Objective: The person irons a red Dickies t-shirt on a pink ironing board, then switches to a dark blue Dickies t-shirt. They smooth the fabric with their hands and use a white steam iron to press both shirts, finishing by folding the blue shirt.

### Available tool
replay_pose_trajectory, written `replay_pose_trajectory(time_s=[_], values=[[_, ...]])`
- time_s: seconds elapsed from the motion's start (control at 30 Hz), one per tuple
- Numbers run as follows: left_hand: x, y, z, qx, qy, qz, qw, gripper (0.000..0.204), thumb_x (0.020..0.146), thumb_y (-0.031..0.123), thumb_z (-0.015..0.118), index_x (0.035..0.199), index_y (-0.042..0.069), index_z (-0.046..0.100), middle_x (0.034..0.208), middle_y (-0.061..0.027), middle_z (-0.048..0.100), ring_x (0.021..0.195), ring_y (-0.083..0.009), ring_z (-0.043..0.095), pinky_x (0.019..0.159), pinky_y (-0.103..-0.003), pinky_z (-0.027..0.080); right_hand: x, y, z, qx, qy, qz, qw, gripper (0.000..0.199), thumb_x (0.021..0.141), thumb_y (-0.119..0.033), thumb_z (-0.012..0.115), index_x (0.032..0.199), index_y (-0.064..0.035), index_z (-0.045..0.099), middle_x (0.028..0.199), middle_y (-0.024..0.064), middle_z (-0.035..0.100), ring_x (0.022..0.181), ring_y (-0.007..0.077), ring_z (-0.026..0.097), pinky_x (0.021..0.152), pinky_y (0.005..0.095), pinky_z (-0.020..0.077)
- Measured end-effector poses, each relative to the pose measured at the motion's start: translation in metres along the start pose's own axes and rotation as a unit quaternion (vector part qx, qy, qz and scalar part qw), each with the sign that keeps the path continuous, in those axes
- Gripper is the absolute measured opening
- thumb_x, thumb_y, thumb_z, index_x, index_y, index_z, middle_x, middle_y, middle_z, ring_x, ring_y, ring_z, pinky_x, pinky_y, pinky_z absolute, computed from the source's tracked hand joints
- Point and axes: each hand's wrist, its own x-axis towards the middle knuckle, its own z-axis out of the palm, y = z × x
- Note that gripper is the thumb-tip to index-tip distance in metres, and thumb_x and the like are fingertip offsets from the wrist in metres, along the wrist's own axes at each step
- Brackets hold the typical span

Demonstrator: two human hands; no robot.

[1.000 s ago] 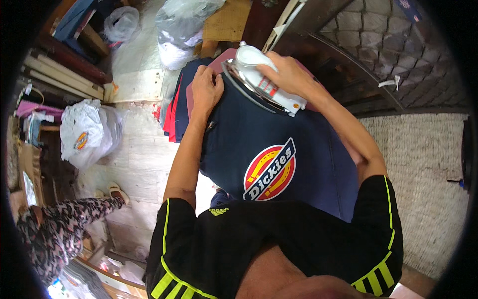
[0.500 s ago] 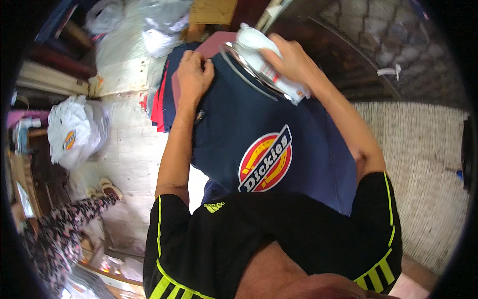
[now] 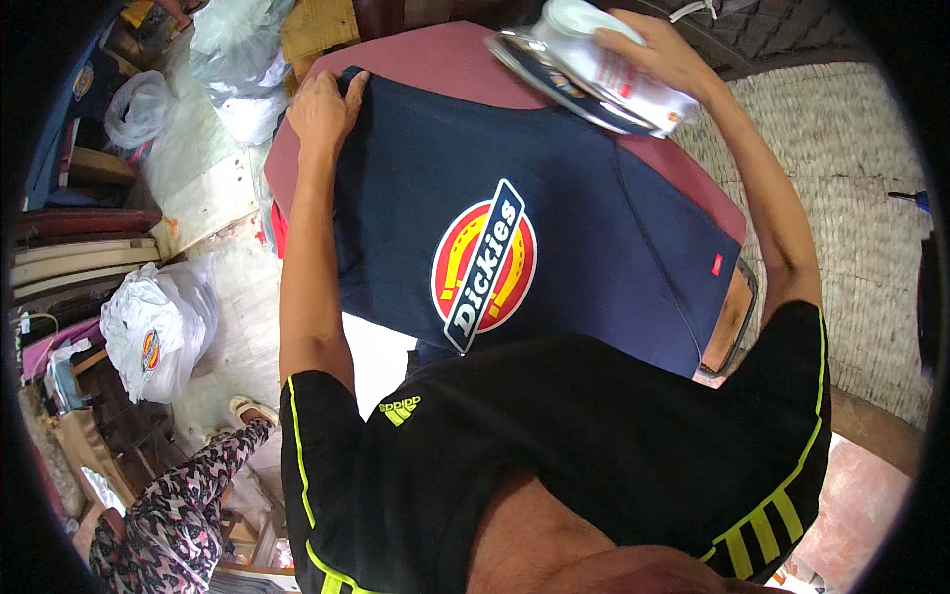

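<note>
A navy garment [image 3: 574, 228] with a round red-and-yellow printed badge [image 3: 485, 267] lies spread over a maroon ironing board [image 3: 426, 61]. At the garment's far left corner, my left hand [image 3: 325, 111] is closed on its edge, thumb over the cloth and fingers on the outer side. My right hand [image 3: 658, 54] grips the handle of a white clothes iron [image 3: 614, 84] with a shiny metal base. The iron is tilted at the far right part of the board, beside the garment's far edge; whether its base touches anything I cannot tell.
White and clear plastic bags [image 3: 158, 327] stand on the floor at left, with another bag [image 3: 237, 59] at the far left. A person in patterned trousers [image 3: 188, 495] is at lower left. Woven matting [image 3: 851, 178] covers the right side. A wooden piece [image 3: 319, 30] stands behind the board.
The iron has moved right and away from the cloth's middle, toward the far right of the board. The garment lies differently, baring more board, and my left hand has shifted to its far corner.
</note>
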Motion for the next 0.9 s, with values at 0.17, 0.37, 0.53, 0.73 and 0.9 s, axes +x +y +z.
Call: replay_pose_trajectory(time_s=[0.17,0.37,0.53,0.73,0.9], values=[[-0.005,-0.001,0.007,-0.061,0.038,-0.018,0.997,0.046,0.089,0.053,0.062,0.091,0.008,0.07,0.086,-0.0153,0.071,0.085,-0.0352,0.068,0.074,-0.046,0.052,-0.047,0.036,-0.022,-0.084,-0.048,0.058,0.994,0.042,0.095,-0.046,0.059,0.096,-0.0044,0.064,0.079,0.0122,0.065,0.068,0.0162,0.06,0.065,0.034,0.0482],[-0.002,-0.008,0.002,-0.048,-0.01,-0.04,0.998,0.043,0.089,0.057,0.062,0.095,0.016,0.072,0.086,-0.0083,0.072,0.083,-0.0313,0.069,0.071,-0.041,0.051,-0.048,0.004,0.038,-0.046,-0.069,-0.04,0.996,0.034,0.094,-0.037,0.064,0.097,-0.0031,0.062,0.079,0.0174,0.068,0.068,0.0274,0.067,0.063,0.0369,0.0501],[-0.005,-0.01,0.005,-0.063,0.006,-0.038,0.997,0.043,0.088,0.06,0.062,0.094,0.018,0.073,0.085,-0.005,0.073,0.082,-0.0279,0.07,0.07,-0.039,0.051,-0.05,-0.004,0.075,-0.046,-0.024,-0.084,0.995,0.035,0.09,-0.04,0.067,0.097,-0.0056,0.065,0.083,0.017,0.07,0.07,0.0299,0.07,0.062,0.0371,0.0529],[-0.001,-0.015,0.008,-0.061,-0.015,-0.06,0.996,0.045,0.086,0.062,0.061,0.097,0.021,0.075,0.083,-0.0061,0.073,0.081,-0.0262,0.07,0.071,-0.038,0.052,-0.039,-0.036,0.081,-0.036,-0.023,-0.082,0.996,0.041,0.088,-0.042,0.066,0.089,-0.0014,0.058,0.077,0.0243,0.064,0.075,0.045,0.064,0.066,0.0495,0.0495],[-0.006,-0.017,0.009,-0.091,0.014,-0.052,0.994,0.046,0.087,0.062,0.06,0.098,0.02,0.075,0.084,-0.0063,0.074,0.081,-0.0275,0.07,0.072,-0.038,0.052,-0.056,-0.027,0.089,-0.056,0.012,-0.086,0.995,0.035,0.091,-0.04,0.067,0.099,-0.006,0.067,0.084,0.0151,0.07,0.072,0.0307,0.071,0.063,0.0371,0.0533]])
